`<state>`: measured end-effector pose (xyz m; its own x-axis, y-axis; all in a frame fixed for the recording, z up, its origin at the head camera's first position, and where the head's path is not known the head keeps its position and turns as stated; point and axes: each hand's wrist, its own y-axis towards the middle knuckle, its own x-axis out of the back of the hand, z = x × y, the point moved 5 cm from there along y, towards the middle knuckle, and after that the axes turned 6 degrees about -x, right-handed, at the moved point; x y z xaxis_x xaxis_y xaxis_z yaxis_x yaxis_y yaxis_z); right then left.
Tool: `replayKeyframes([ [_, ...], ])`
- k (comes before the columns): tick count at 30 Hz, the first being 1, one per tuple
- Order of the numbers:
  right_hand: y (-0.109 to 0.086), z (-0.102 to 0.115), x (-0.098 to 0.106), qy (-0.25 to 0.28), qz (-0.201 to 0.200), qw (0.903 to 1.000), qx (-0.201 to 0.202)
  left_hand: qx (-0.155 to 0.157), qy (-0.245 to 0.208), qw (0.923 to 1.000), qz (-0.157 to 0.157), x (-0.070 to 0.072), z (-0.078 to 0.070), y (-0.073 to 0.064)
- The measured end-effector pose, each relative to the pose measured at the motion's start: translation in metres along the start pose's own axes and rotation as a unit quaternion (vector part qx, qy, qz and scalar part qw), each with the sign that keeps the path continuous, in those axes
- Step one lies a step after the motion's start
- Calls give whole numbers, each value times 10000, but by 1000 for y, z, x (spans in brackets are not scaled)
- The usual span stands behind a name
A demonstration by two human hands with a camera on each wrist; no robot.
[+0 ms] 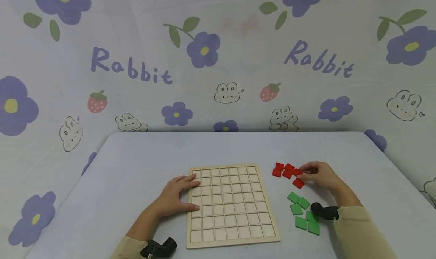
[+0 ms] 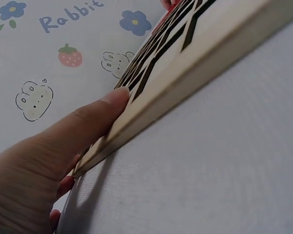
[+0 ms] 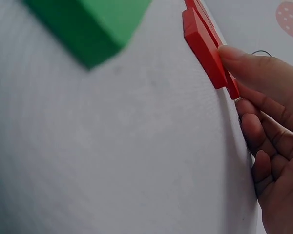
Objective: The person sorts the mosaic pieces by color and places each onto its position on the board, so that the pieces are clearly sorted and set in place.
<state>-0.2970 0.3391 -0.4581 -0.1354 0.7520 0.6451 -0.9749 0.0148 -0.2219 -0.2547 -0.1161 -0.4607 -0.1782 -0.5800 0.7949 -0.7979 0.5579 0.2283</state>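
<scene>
A flat wooden grid board (image 1: 235,198) lies on the table, its square cells pale and bare. My left hand (image 1: 175,196) rests at its left edge, fingers spread over the rim; the thumb (image 2: 118,97) presses the rim from above in the left wrist view. To the board's right lie several small red square tiles (image 1: 287,174). My right hand (image 1: 321,176) pinches one red tile (image 1: 297,172) at the group's right side between thumb and index finger. Another red tile (image 3: 203,48) stands close by the thumb in the right wrist view.
Several green square tiles (image 1: 301,222) lie nearer me, below the red ones and close to the right wrist's black camera (image 1: 325,211). A white cloth covers the table (image 1: 143,149). Behind it hangs a patterned curtain (image 1: 235,62) with flowers and rabbits.
</scene>
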Motion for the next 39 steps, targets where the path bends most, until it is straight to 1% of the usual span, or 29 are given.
replayKeyframes([
  [5, 0, 1, 0, -96, -53, 9999, 103, -92, 43, 9999, -8, 0, 0, 1],
  [11, 0, 2, -1, -352, -191, 9990, 209, -28, 9, 10000, 4, 0, 1, 0],
  [13, 1, 3, 0, -459, -302, 9983, 177, -1, -4, 10000, 10, 0, 1, 0],
  [17, 0, 3, 1, -594, -348, 9975, 144, 33, -49, 10000, 40, 1, 0, -1],
  [24, -5, 5, 8, -517, -138, 9985, 119, 27, -53, 9999, 116, 2, -3, 0],
  [29, -11, 8, 7, -495, -66, 9987, 108, -14, -54, 9999, 115, 2, -3, -2],
  [33, -13, 10, 6, -512, -43, 9986, 97, 32, -114, 9998, 161, 2, -2, -3],
  [36, -14, 15, 4, -531, -70, 9985, 110, 51, -101, 9997, 195, 2, -2, -4],
  [39, -15, 23, 1, -523, -60, 9984, 220, 16, -109, 9998, 159, 4, -2, -4],
])
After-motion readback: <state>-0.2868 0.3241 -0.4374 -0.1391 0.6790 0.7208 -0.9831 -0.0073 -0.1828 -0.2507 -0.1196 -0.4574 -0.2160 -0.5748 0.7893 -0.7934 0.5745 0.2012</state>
